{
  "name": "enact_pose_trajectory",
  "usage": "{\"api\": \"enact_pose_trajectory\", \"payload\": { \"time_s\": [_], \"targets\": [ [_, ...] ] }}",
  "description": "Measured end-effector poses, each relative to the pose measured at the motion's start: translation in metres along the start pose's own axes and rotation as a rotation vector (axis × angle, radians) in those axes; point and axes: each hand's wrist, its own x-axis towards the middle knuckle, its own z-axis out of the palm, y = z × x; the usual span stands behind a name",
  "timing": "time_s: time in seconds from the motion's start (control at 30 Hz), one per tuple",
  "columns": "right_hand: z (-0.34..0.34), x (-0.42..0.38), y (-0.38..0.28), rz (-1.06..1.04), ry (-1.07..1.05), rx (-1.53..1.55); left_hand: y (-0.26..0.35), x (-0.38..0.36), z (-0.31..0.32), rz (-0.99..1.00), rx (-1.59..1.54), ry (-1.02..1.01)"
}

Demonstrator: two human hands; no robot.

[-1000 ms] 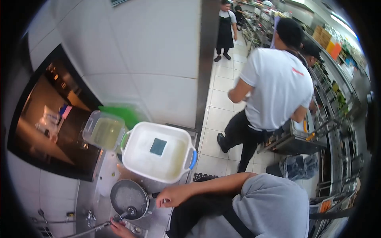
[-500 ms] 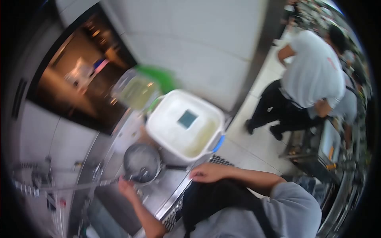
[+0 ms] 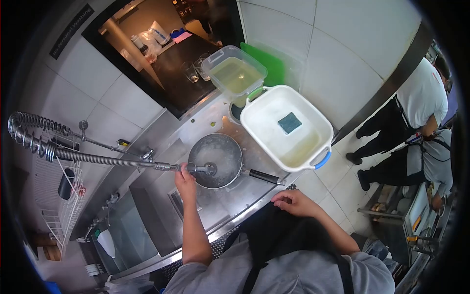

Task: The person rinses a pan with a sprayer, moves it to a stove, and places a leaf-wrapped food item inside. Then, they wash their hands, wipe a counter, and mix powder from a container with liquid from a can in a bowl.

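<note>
My left hand (image 3: 185, 182) is closed around the handle of a spray hose (image 3: 171, 167). Its round spray head points down into a dark frying pan (image 3: 229, 142), which holds cloudy, whitish liquid. The pan rests on the steel counter with its black handle (image 3: 264, 177) toward my right side. Just below the handle's end, apart from it, is my right hand (image 3: 290, 201). Its fingers are curled in and nothing shows in them.
A white tub (image 3: 257, 120) with cloudy liquid and a green scouring pad (image 3: 290, 123) stands beyond the pan. Behind it are a clear plastic container (image 3: 235, 73) and a green board (image 3: 267, 63). A steel sink (image 3: 129, 230) lies left. Two people work at far right.
My view has shifted, and the pan, tub and hose now sit further right in it. My left hand stays at the hose and my right hand stays near the pan handle.
</note>
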Motion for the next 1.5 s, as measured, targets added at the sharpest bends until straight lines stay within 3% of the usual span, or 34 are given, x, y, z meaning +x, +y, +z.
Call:
{"api": "enact_pose_trajectory", "payload": {
  "time_s": [0.07, 0.17, 0.4, 0.57, 0.77, 1.13, 1.5],
  "targets": [
    [0.018, 0.006, -0.004, -0.082, 0.015, -0.097, -0.005, 0.003, -0.007, 0.015, 0.014, 0.000],
    [0.039, 0.014, -0.021, 0.034, 0.001, -0.194, -0.012, 0.005, -0.020, 0.073, 0.097, -0.037],
    [0.066, 0.025, -0.003, -0.013, 0.028, -0.087, -0.027, 0.017, -0.032, 0.034, 0.102, -0.082],
    [0.072, 0.036, -0.013, 0.064, 0.027, -0.064, -0.035, 0.030, -0.031, 0.144, 0.073, -0.102],
    [0.087, 0.040, -0.010, 0.078, -0.002, -0.160, -0.007, 0.032, -0.025, 0.048, 0.004, -0.129],
    [0.094, 0.039, 0.000, 0.089, 0.024, -0.147, -0.001, 0.029, -0.019, 0.075, -0.035, -0.141],
    [0.093, 0.036, 0.000, 0.096, 0.030, -0.111, 0.016, 0.040, -0.056, 0.156, 0.035, -0.068]
  ]
}}
